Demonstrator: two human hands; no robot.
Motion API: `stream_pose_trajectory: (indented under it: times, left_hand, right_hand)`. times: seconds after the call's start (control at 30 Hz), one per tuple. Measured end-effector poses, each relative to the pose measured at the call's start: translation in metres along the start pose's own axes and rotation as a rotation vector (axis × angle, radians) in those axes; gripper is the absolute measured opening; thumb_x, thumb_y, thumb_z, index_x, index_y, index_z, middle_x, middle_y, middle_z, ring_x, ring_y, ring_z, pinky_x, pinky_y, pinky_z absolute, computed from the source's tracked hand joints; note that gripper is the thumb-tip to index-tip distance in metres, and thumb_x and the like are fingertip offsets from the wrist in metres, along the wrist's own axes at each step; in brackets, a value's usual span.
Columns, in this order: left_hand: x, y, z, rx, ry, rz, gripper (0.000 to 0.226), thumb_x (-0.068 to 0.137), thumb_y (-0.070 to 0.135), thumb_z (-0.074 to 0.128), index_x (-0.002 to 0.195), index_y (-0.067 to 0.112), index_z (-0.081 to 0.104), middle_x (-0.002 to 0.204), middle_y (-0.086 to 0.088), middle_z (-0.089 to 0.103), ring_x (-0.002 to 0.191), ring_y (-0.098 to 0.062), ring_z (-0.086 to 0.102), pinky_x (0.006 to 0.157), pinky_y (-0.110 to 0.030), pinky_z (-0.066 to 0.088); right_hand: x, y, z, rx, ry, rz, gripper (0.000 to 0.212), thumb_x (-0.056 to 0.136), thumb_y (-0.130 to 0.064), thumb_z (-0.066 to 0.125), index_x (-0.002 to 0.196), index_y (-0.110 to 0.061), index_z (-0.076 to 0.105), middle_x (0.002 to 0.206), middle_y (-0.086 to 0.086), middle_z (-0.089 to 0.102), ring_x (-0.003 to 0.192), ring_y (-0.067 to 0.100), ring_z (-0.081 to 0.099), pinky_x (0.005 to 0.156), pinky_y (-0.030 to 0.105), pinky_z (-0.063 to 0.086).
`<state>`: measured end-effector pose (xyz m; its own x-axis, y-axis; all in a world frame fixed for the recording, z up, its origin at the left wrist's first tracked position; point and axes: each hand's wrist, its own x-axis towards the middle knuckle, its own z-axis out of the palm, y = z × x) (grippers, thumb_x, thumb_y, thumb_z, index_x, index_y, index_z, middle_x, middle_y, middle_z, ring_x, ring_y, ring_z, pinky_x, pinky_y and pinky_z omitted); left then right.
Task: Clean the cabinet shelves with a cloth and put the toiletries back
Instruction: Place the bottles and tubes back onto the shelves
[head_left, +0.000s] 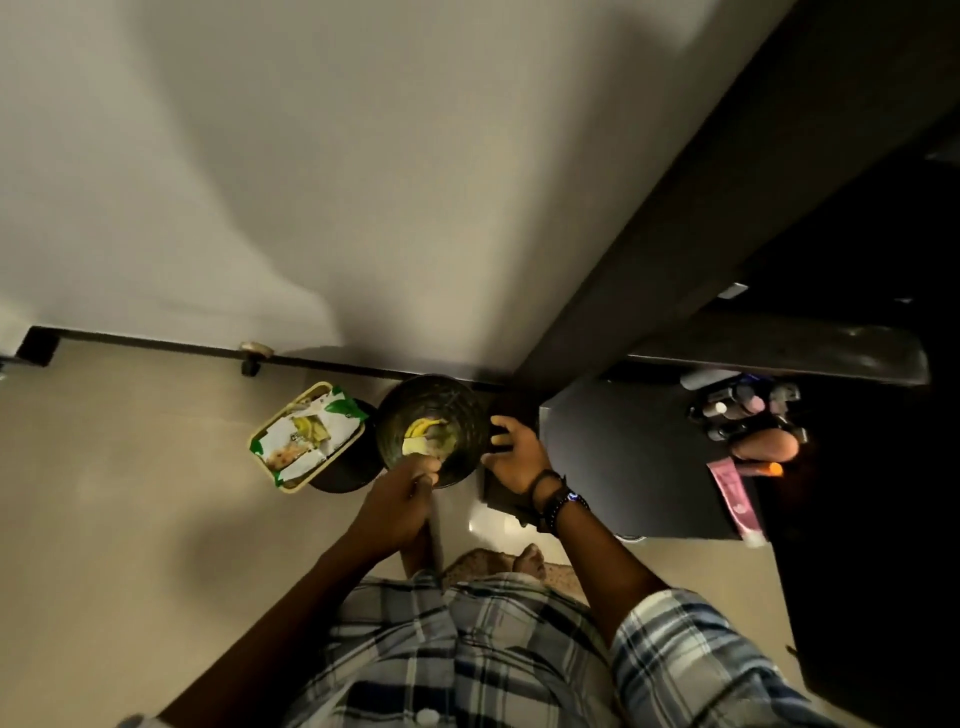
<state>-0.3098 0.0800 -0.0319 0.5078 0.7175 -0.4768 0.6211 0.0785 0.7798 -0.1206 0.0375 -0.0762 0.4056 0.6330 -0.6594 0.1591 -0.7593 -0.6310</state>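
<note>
My left hand (400, 499) is curled in a fist over the near rim of a dark round bin (457, 400), and grips a narrow grey strip that looks like the cloth (437, 530) hanging below it. My right hand (514, 452) is spread, fingers straight, touching a small dark box (501, 496) between the bin and the dark cabinet shelf (623, 457). On the shelf's right end stand several small toiletry bottles (748, 410). A pink tube (735, 491) and an orange-tipped item (771, 469) lie beside them.
Banana peels (423, 428) lie inside the bin. A second container holding green-and-white wrappers (304, 436) stands left of it. A pale wall with a dark skirting (156, 344) runs behind. Dark cabinet panels fill the right side. My foot (530, 561) stands on the beige floor.
</note>
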Motion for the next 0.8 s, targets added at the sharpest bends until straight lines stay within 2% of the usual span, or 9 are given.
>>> stream_pose_trajectory:
  times: [0.13,0.23,0.33,0.37,0.43,0.5,0.6,0.73,0.8]
  left_hand:
    - [0.021,0.03,0.041,0.076,-0.128,0.096,0.026,0.091,0.012,0.05,0.112,0.003,0.062,0.112,-0.013,0.064,0.107,-0.026,0.059,0.096,-0.034,0.042]
    - [0.027,0.06,0.07,0.154,-0.201,0.188,0.027,0.09,0.016,0.047,0.108,0.005,0.064,0.111,-0.01,0.064,0.105,-0.024,0.06,0.092,-0.028,0.041]
    - [0.031,0.083,0.096,0.193,-0.277,0.312,0.033,0.087,0.031,0.039,0.101,0.016,0.063,0.105,-0.002,0.064,0.097,-0.021,0.062,0.086,-0.028,0.045]
    - [0.032,0.091,0.106,0.22,-0.304,0.332,0.035,0.088,0.032,0.038,0.101,0.011,0.063,0.103,-0.002,0.063,0.096,-0.022,0.062,0.086,-0.028,0.045]
    - [0.039,0.099,0.121,0.249,-0.33,0.377,0.05,0.089,0.036,0.032,0.09,-0.005,0.06,0.091,-0.01,0.059,0.088,-0.032,0.062,0.079,-0.031,0.045]
    - [0.046,0.112,0.141,0.302,-0.342,0.408,0.058,0.088,0.041,0.031,0.086,-0.011,0.056,0.086,-0.019,0.057,0.084,-0.039,0.058,0.076,-0.038,0.046]
    - [0.054,0.138,0.169,0.307,-0.233,0.411,0.059,0.082,0.039,0.045,0.117,-0.006,0.057,0.119,-0.022,0.061,0.11,-0.034,0.058,0.097,-0.04,0.043]
    - [0.069,0.178,0.205,0.267,-0.18,0.461,0.08,0.072,0.05,0.039,0.133,-0.001,0.046,0.131,-0.021,0.052,0.12,-0.033,0.052,0.103,-0.038,0.038]
    - [0.084,0.194,0.222,0.279,-0.161,0.486,0.083,0.072,0.049,0.035,0.136,-0.003,0.042,0.135,-0.023,0.047,0.125,-0.035,0.047,0.106,-0.038,0.033]
  right_hand:
    - [-0.033,0.021,-0.039,0.026,0.11,-0.035,0.059,0.083,-0.004,0.064,0.136,-0.016,0.042,0.107,-0.003,0.052,0.092,0.013,0.055,0.084,0.024,0.049]
    - [-0.05,0.043,-0.075,0.085,0.279,-0.045,0.051,0.083,-0.001,0.063,0.131,-0.014,0.048,0.094,-0.004,0.056,0.076,0.006,0.054,0.069,0.009,0.046]
    - [-0.063,0.062,-0.115,0.135,0.4,-0.048,0.037,0.086,-0.003,0.06,0.121,-0.012,0.054,0.089,-0.002,0.052,0.077,0.01,0.051,0.068,0.014,0.044]
    - [-0.063,0.07,-0.129,0.151,0.475,-0.032,0.031,0.087,0.001,0.057,0.115,-0.013,0.056,0.083,0.0,0.051,0.073,0.012,0.051,0.066,0.017,0.045]
    - [-0.069,0.077,-0.15,0.152,0.581,-0.058,0.037,0.085,0.004,0.059,0.117,-0.014,0.055,0.08,-0.002,0.054,0.071,0.012,0.054,0.068,0.02,0.047]
    - [-0.075,0.081,-0.177,0.209,0.662,-0.057,0.041,0.084,-0.003,0.063,0.123,-0.012,0.052,0.089,-0.001,0.059,0.076,0.012,0.057,0.07,0.018,0.048]
    - [-0.082,0.082,-0.22,0.132,0.799,-0.143,0.043,0.083,-0.008,0.065,0.125,-0.012,0.054,0.103,0.0,0.062,0.089,0.017,0.062,0.079,0.026,0.052]
    - [-0.065,0.087,-0.271,-0.072,0.805,-0.217,0.051,0.081,-0.008,0.064,0.13,-0.011,0.051,0.126,0.005,0.056,0.114,0.024,0.057,0.101,0.035,0.046]
    - [-0.051,0.089,-0.295,-0.204,0.767,-0.228,0.047,0.082,-0.009,0.061,0.128,-0.01,0.051,0.133,0.009,0.05,0.121,0.026,0.051,0.104,0.036,0.043]
